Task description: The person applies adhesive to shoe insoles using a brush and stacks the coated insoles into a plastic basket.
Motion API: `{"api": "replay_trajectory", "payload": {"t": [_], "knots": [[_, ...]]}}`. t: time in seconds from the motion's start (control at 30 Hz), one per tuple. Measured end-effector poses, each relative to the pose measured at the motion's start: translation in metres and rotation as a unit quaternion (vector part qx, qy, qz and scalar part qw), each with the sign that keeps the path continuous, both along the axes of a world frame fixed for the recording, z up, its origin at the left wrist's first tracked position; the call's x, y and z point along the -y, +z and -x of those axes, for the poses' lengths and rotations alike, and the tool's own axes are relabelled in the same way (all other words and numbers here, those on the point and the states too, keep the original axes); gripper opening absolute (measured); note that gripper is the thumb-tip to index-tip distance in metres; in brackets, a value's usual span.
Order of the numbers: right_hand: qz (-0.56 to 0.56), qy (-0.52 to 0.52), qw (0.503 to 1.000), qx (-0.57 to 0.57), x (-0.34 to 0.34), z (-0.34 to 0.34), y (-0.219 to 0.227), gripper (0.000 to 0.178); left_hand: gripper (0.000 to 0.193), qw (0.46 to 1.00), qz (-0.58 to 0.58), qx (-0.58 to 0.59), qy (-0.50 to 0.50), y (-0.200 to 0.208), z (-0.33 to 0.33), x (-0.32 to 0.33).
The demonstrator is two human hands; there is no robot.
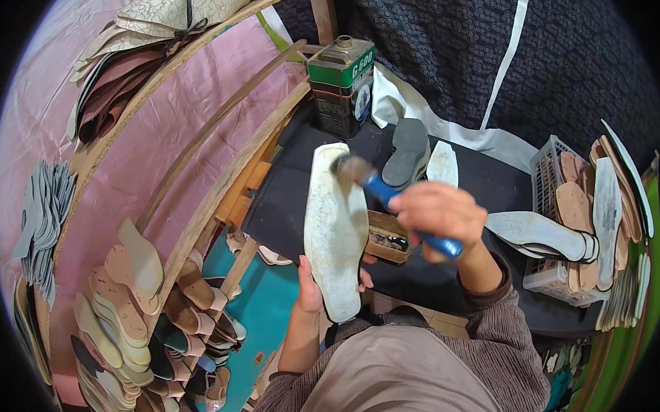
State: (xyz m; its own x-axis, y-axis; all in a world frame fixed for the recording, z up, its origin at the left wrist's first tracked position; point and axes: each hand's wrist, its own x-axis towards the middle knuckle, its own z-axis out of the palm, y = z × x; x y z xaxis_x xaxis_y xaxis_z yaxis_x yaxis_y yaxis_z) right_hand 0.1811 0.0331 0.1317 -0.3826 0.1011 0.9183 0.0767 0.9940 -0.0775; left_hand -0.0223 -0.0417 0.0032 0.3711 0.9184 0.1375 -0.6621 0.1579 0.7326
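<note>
So here we've got the long pale off-white shoe insole [336, 231], flat and pointed at the toe, held up off the black-covered worktable [482, 182] roughly at chest height over the lap. Our left hand [311, 290] has it pinched at the lower heel end, thumb on the front face, fingers tucked behind where we can't really see them. Our right hand [438, 213] is closed in a fist around the blue-handled brush [388, 197], and the bristle head sits right on the upper part of the insole near the toe. Judging by how it stands up from one end without drooping, we'd say the insole is light and fairly stiff, board-like, but thin enough to flex if pushed hard at the far tip, so holding it low with fingers backing it seems sensible; a wet coated face would probably be tacky, so edges and back are the places to grab. Just behind are the green and dark rectangular metal can [342, 86], a grey rubber sole [406, 151] lying on the table, and a white plastic basket [556, 220] stuffed with more soles on the right.
</note>
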Motion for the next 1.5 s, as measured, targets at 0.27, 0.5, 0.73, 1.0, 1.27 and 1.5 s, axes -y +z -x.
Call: {"api": "replay_trajectory", "payload": {"t": [0.27, 0.5, 0.73, 1.0, 1.27, 1.5], "knots": [[-0.083, 0.110, 0.985, 0.109, 0.026, 0.015, -0.004, 0.013, 0.093, 0.988, 0.052, -0.099, 0.103, 0.012, -0.001, 0.002], [0.008, 0.064, 0.996, 0.066, 0.007, 0.005, 0.001, 0.017, 0.090, 0.999, -0.020, -0.008, -0.048, -0.002, 0.005, -0.001], [-0.025, 0.032, 0.997, 0.072, 0.010, 0.000, 0.001, 0.012, 0.088, 0.995, -0.021, 0.052, -0.081, -0.002, 0.003, -0.003], [-0.020, 0.151, 0.974, 0.166, 0.029, 0.005, -0.025, 0.016, 0.088, 0.990, 0.077, -0.104, 0.048, 0.008, 0.003, -0.004], [0.061, 0.036, 0.997, 0.044, 0.001, -0.011, -0.020, 0.021, 0.094, 0.999, 0.010, -0.001, -0.032, -0.010, 0.010, -0.010], [0.111, 0.155, 0.978, 0.090, 0.011, -0.006, -0.033, 0.024, 0.097, 0.999, 0.034, 0.041, -0.002, -0.011, 0.012, -0.009]]}}
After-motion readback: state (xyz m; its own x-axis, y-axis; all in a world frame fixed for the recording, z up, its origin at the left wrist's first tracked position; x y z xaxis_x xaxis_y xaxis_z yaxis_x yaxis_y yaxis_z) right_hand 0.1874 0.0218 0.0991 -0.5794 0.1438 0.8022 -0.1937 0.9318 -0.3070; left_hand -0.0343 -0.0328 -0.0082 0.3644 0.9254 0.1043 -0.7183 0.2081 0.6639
